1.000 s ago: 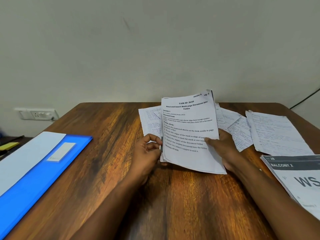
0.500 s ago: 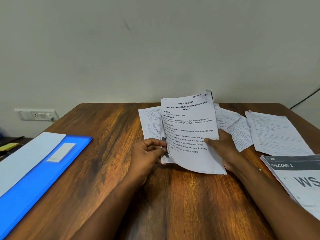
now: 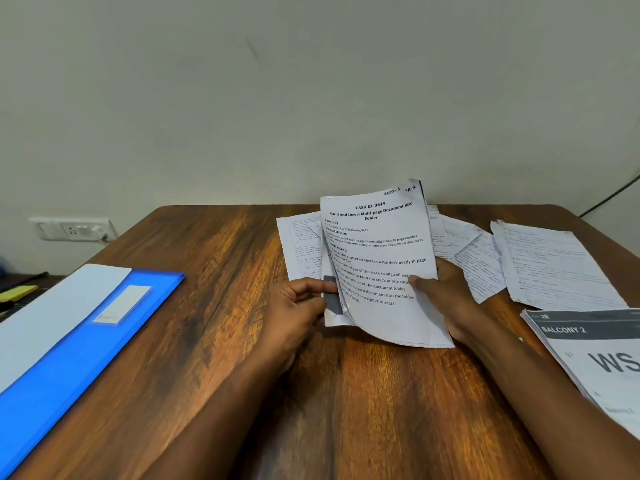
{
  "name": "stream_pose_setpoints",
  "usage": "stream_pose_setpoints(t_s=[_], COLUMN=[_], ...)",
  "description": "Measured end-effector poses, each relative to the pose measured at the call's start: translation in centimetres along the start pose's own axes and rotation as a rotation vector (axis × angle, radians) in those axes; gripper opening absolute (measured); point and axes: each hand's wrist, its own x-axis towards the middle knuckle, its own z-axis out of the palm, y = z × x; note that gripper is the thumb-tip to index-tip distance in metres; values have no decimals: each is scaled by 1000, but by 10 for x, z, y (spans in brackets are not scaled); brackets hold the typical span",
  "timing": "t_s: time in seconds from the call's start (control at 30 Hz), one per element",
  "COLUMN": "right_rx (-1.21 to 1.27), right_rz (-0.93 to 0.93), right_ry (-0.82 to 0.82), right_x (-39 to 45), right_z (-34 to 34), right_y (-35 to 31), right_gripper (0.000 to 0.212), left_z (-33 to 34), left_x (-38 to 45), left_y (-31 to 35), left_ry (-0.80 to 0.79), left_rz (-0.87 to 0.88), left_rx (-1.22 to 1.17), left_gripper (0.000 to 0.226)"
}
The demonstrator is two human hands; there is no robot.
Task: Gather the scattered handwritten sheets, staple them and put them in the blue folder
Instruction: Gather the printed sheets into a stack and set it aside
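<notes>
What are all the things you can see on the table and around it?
Printed pages: one bundle, white, held up at table middle.
Handwritten sheets: several, white, scattered behind and right of the bundle.
Blue folder: one, blue, left edge of table, a white sheet lying on it.
Booklet: one, white and grey, right edge.
Table: one, brown wood.
Wall socket: one, white, left wall.
Yellow object: one, far left, unclear.
Left hand: pinches the bundle's left edge.
Right hand: grips its right side.
</notes>
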Motion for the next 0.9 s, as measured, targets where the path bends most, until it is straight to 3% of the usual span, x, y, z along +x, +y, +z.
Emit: stream_pose_setpoints(t_s=[0.13,0.37,0.57,0.9], right_rx=[2,18,25,43], right_rz=[4,-3,-1,-2], right_ry=[-2,-2,-2,-8], right_x=[0,0,0,0], right_z=[0,0,1,0], right_y=[0,0,0,0], right_gripper=[33,33,35,35], left_z=[-1,-1,-3,-4], left_x=[3,0,1,5], left_y=[1,-4,-6,-14], left_ry=[6,-31,-115,-118], left_rz=[-52,27,28,0], left_rx=[-65,-21,19,-1], left_gripper=[43,26,44,58])
